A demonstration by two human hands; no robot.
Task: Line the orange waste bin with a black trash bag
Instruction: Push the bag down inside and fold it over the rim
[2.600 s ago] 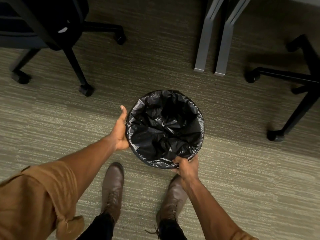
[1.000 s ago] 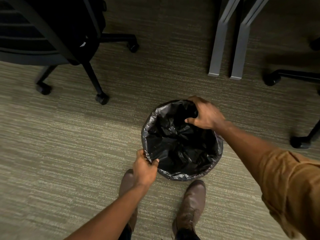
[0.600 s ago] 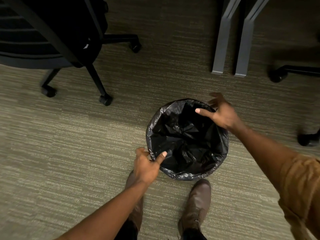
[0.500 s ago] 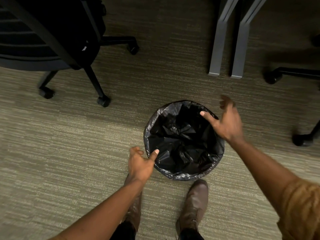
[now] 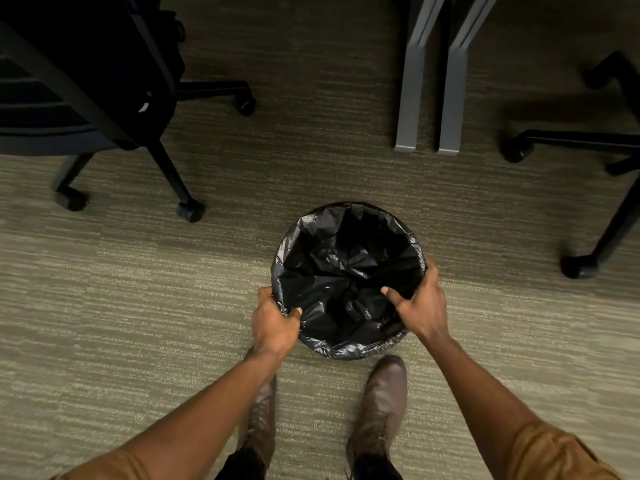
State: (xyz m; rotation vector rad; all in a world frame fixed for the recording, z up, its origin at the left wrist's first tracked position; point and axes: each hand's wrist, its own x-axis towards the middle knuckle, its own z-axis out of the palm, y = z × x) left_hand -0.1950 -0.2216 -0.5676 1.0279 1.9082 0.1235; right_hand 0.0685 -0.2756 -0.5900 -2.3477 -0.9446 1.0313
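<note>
A round waste bin stands on the carpet just ahead of my feet. A black trash bag (image 5: 346,271) fills it and folds over the rim, so none of the bin's orange shows. My left hand (image 5: 275,322) grips the bagged rim at the near left, thumb inside. My right hand (image 5: 420,304) grips the rim at the near right, thumb pointing into the bin. The bag's bottom is crumpled inside.
A black office chair (image 5: 86,81) with castors stands at the far left. Two grey desk legs (image 5: 429,98) rise beyond the bin. Another chair base (image 5: 588,202) spreads at the right. My brown boots (image 5: 381,403) stand close to the bin's near side.
My right hand came from the far rim to the near right rim and closed on it. My left hand, briefly loose, gripped the near left rim again.
</note>
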